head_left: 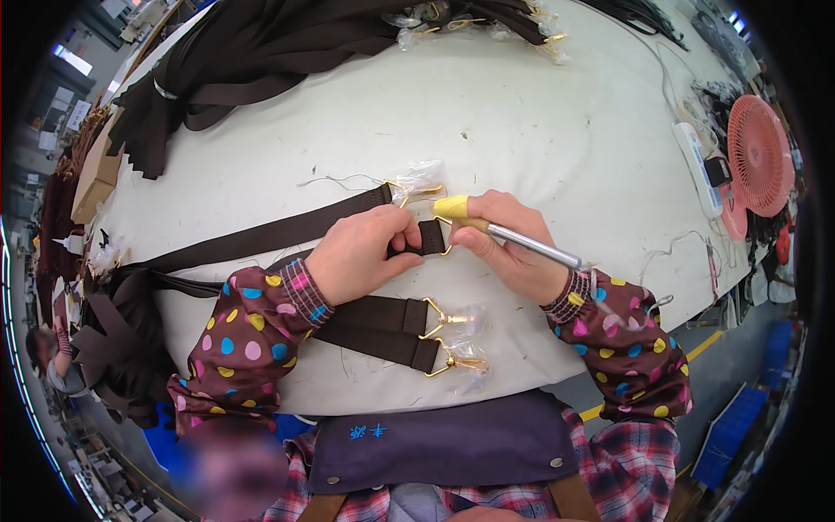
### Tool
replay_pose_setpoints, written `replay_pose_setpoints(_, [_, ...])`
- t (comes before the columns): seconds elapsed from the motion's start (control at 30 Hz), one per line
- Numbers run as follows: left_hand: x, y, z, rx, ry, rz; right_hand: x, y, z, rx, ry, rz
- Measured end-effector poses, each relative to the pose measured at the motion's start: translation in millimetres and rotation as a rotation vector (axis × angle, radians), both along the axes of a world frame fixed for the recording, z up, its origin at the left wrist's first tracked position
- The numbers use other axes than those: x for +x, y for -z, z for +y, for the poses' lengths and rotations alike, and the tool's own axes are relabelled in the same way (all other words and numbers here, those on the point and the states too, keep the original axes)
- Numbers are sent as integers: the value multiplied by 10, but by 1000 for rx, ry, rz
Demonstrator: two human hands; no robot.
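My left hand (364,248) is closed on the end of a dark brown strap (431,236), fingers pinched over it close to its gold-coloured metal ring. In my right hand (513,235) is a silver pen-shaped tool (539,247), slanting down to the right; its working tip is hidden near the strap end. Yellow wrapping (451,207) covers a fingertip of that hand. Just beyond lies another brown strap (287,224), its gold clasp in a clear plastic wrapper (419,178). Nearer me, two more strap ends (383,337) lie side by side with gold clasps (450,355) in clear wrap.
A bundle of brown straps (252,65) lies across the far side of the white table (557,130). More straps (122,348) hang over the left edge. At the right are a pink fan (759,157) and a white power strip (698,170). Loose threads dot the tabletop.
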State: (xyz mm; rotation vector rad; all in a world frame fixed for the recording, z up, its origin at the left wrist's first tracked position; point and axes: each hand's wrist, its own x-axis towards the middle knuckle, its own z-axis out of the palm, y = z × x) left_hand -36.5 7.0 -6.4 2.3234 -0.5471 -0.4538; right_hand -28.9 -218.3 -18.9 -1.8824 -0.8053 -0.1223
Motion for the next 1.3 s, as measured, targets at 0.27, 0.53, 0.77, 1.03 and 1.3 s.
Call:
replay_pose_setpoints(0.27, [-9,-3,8,-147,-63,80,-9,27,-2,24,4,108])
replay_pose_setpoints(0.53, [-18,19,16,-180,-91,114,-51,60,51,149,42,260])
replay_pose_setpoints(0.77, [-34,-6,4,-130,-100,95,53,92,-14,72,80,254])
replay_pose_setpoints(1.03, [-38,-7,4,-116,-95,78,114,185,-53,38,197,-95])
replay_pose_setpoints(1.3, [-50,-13,0,-109,-98,63,-39,71,22,173,22,320])
